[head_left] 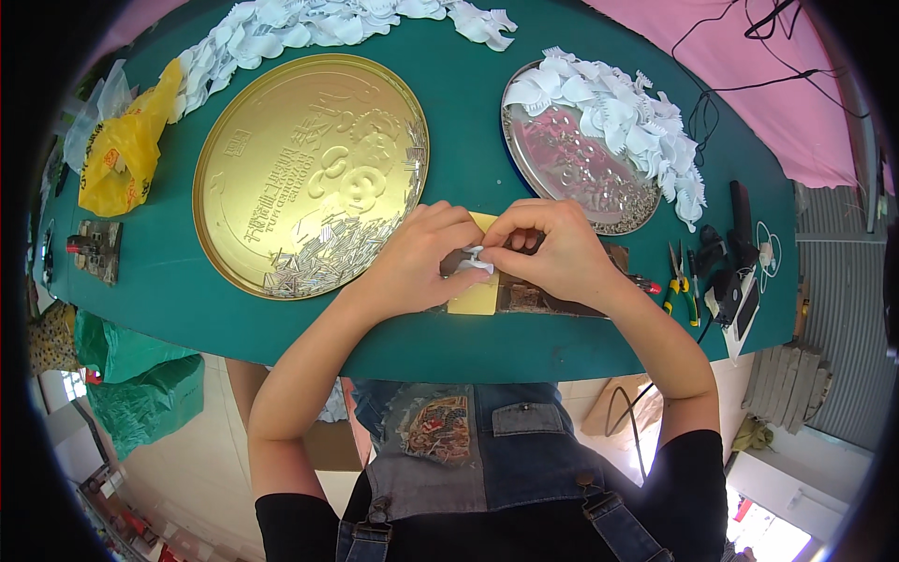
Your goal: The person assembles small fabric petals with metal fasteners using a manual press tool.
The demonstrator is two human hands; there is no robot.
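Near the front of the green table, my two hands meet over a yellow pad (475, 301). My left hand (417, 258) is closed, its thumb and fingers pinching a small white piece (479, 263) that looks soft and folded. The fingertips of my right hand (554, 248) are pinched at the same piece from the other side. Whether a tiny metal part is between them, I cannot tell. Beside my left hand is a round gold tray (253, 159) with many short silver metal tubes (328, 253) along its near right edge. A dark block (534, 298) lies partly under my right hand.
A round silver tray (552, 140) at the far right holds small shiny metal bits, with white tooth-edged pieces (618, 117) heaped over its rim. More white pieces (281, 30) line the back. A yellow bag (126, 155) lies left; pliers (682, 286) and black cables (749, 84) are right.
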